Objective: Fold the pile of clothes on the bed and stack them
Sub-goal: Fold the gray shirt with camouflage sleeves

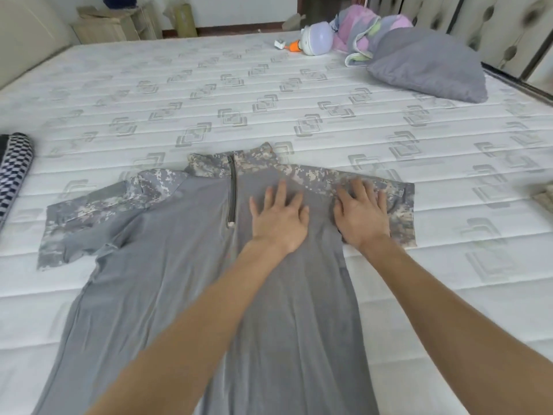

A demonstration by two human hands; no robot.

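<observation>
A grey shirt (167, 265) with camouflage sleeves is lying spread flat at the near edge of the bed (209, 94), collar pointing away. The left hand (279, 221) is pressing on its chest beside the zip, fingers straight and splayed, gripping nothing. The right hand (363, 215) is lying flat on the shirt's right sleeve, fingers likewise extended. A checked cloth (13, 172) is sitting at the left edge. A grey pillow (428, 64) and a pink blanket (362, 28) are resting toward the far right corner.

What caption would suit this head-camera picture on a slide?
Both hands, left and right, press flat on a grey camouflage-sleeved shirt spread on the mattress.
</observation>
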